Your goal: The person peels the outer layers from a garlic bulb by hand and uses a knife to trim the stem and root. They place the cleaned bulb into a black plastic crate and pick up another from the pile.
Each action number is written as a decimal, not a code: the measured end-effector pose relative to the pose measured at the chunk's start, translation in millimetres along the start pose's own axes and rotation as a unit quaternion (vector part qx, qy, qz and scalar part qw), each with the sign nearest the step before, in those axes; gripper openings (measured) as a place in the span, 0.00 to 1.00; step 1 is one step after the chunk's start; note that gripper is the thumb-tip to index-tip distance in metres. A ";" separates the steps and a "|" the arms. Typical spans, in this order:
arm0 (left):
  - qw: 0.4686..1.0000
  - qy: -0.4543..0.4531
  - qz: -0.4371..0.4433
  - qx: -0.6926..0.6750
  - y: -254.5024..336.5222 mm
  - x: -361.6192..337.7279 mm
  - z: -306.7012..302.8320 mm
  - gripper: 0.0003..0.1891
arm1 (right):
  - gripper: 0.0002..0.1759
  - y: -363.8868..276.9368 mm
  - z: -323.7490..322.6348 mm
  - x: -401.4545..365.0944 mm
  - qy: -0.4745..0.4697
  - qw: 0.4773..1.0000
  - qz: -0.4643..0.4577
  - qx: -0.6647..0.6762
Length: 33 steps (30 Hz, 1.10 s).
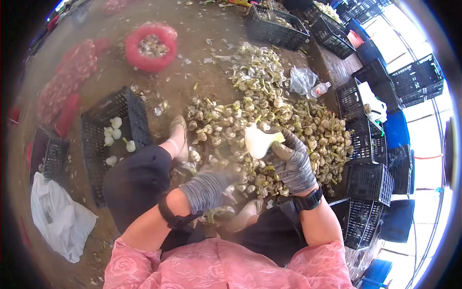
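A clean white garlic bulb [258, 142] with a short pale-green stem sits in my right hand [294, 164], gripped by the stem between thumb and fingers. That hand wears a grey knitted glove and is over a large heap of unpeeled garlic [325, 137] on the floor. Lower and to the left, my left hand [206, 190], also gloved in grey, is near the heap's front edge. Its fingers are smeared by motion, so whether they hold anything is hidden. Several white bulbs [116, 123] lie in a black crate [137, 113] beside my left leg.
Stacked black crates [369, 180] line the right side. A clear plastic bag [302, 80] and a bottle [320, 89] lie behind the heap. At the back left is a red mesh bag [166, 60] holding scraps. A white plastic bag [60, 219] rests on the left floor.
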<state>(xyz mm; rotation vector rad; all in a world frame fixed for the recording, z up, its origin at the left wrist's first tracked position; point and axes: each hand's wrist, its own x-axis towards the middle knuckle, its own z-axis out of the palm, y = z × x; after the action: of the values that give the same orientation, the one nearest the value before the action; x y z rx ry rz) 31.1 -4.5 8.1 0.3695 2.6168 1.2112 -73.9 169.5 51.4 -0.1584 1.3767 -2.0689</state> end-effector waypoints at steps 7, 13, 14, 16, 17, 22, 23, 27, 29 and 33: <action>0.784 0.237 -0.049 -0.572 8.3 0.0 -6.6 0.13 | 0.18 4.9 7.5 -4.4 -0.011 0.948 -0.133 -0.290; 0.863 0.361 0.025 -0.353 3.3 -1.1 -8.4 0.06 | 0.18 13.6 16.2 -8.4 -0.051 0.953 -0.103 -0.279; 0.868 0.395 0.040 -0.300 -0.1 1.9 -5.3 0.06 | 0.18 14.8 16.4 -7.0 -0.052 0.953 -0.106 -0.277; 0.803 0.389 0.032 -0.450 -8.5 7.7 3.7 0.06 | 0.18 17.8 17.0 -4.2 -0.053 0.950 -0.110 -0.287; 0.719 0.372 0.024 -0.586 -11.1 8.2 6.4 0.05 | 0.18 19.1 17.7 -3.4 -0.053 0.948 -0.112 -0.293; 0.882 0.429 0.047 -0.188 -5.3 -1.1 -10.2 0.05 | 0.17 22.3 21.2 1.4 -0.050 0.913 -0.147 -0.378; 0.879 0.460 0.121 0.027 -6.7 -0.8 -12.1 0.05 | 0.16 21.8 23.6 0.5 -0.042 0.888 -0.174 -0.423; 0.834 0.378 0.019 -0.402 -6.4 5.4 -11.6 0.04 | 0.16 15.0 25.0 -0.8 -0.042 0.854 -0.191 -0.483; 0.825 0.362 -0.010 -0.435 -5.5 6.1 -10.4 0.04 | 0.16 13.7 26.2 -2.3 -0.035 0.865 -0.182 -0.466; 0.783 0.314 -0.066 -0.532 -9.8 9.7 -8.6 0.03 | 0.15 20.6 17.3 -2.8 -0.044 0.851 -0.232 -0.469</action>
<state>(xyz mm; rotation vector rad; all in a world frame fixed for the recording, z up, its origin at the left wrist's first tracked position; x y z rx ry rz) 18.1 -13.5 5.0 -0.5101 1.7570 2.7841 -55.2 152.4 41.9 -1.0667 2.3465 -1.4785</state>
